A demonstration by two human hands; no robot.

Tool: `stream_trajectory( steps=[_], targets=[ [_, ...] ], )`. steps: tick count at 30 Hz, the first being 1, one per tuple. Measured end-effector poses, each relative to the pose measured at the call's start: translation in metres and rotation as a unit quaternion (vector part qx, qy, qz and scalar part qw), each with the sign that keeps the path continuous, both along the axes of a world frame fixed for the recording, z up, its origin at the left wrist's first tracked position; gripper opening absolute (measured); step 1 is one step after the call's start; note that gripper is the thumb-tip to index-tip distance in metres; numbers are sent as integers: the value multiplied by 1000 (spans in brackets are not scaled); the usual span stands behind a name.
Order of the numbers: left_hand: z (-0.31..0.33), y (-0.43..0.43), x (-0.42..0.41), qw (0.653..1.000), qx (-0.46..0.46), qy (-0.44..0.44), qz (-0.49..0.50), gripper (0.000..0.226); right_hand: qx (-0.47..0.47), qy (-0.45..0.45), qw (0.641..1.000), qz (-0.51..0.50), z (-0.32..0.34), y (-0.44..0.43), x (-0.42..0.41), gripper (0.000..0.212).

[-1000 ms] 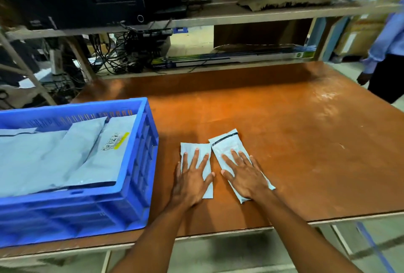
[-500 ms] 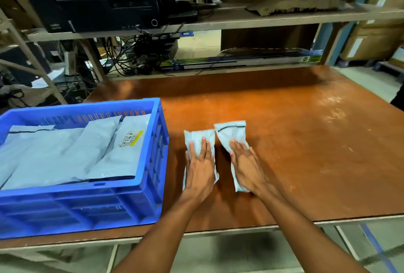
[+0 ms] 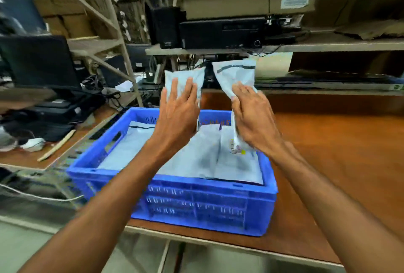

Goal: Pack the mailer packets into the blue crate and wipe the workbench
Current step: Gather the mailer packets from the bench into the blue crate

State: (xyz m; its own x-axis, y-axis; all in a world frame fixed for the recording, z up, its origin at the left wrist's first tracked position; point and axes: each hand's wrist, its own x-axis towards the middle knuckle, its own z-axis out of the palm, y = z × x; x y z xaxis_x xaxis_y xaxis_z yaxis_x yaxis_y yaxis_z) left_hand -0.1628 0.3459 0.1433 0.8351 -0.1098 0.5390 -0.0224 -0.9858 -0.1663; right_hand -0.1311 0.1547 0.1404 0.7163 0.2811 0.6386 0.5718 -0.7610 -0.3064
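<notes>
1. Left hand (image 3: 178,117): grips the plain mailer packet (image 3: 185,76), a smooth, puffy rectangle of grey film rising past its fingertips.
2. Right hand (image 3: 254,120): clutches the banded mailer packet (image 3: 237,75), crinkled grey film with a dark seal strip, above its knuckles.
3. Blue crate (image 3: 196,202): slotted plastic, below both hands; flat grey mailers (image 3: 196,157) lie inside.
4. Workbench (image 3: 328,152): glossy brown board, right of the right hand.

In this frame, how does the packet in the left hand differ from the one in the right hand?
The right packet shows a dark strip near its top edge; the left packet shows none. The right packet hangs down below the right hand; the left packet shows mostly above the left hand. Both are pale grey and held over the blue crate.
</notes>
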Motion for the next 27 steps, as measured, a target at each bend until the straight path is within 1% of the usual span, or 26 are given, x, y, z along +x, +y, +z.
stream_trajectory(
  steps=[2,5,7,8,9,10,11,13,14,15,17,18,19,20,21,23,24,25,27],
  targets=[
    [-14,60,-7,997,33,61,45,65,-35,20,999,12,-7,57,-7,43],
    [-34,120,-11,990,45,110,69,71,-84,57,995,24,-23,131,-11,41],
    [-45,146,-7,986,54,143,60,66,-90,66,994,5,-31,169,-14,50],
    [-51,156,-2,984,47,167,46,62,-98,80,992,-10,-34,182,-16,53],
    [-57,164,3,978,37,201,29,55,-118,107,987,-22,-45,195,-12,53],
    [-64,171,8,969,30,247,8,48,-160,158,974,-26,-61,206,-5,50],
    [-70,175,12,954,19,300,-8,43,-198,222,955,-15,-78,213,0,54],
    [-81,182,16,918,12,395,-24,45,-267,343,901,0,-105,219,5,77],
    [-85,187,16,910,-5,413,-30,49,-261,377,888,0,-110,217,6,77],
    [-87,193,18,916,-45,398,-32,53,-245,382,891,0,-109,215,8,69],
    [-91,204,20,941,-111,320,-17,59,-208,328,922,-6,-96,211,12,55],
    [-92,207,21,946,-121,300,-4,62,-197,292,936,-25,-86,209,12,55],
    [-93,210,22,945,-115,306,2,65,-193,275,941,-42,-81,208,17,59],
    [-95,211,23,937,-105,333,-1,68,-205,281,936,-51,-80,207,22,64],
    [-96,212,24,924,-98,369,1,70,-226,305,924,-55,-82,207,25,68],
    [-102,213,24,904,-93,418,11,71,-265,377,886,-54,-98,209,28,71],
    [-106,213,24,904,-87,419,16,72,-267,402,874,-57,-104,209,29,72],
    [-108,212,24,908,-73,413,23,73,-265,411,870,-62,-107,208,30,73],
    [-111,212,25,915,-51,400,28,74,-270,406,871,-65,-107,207,29,73]
  ],
)
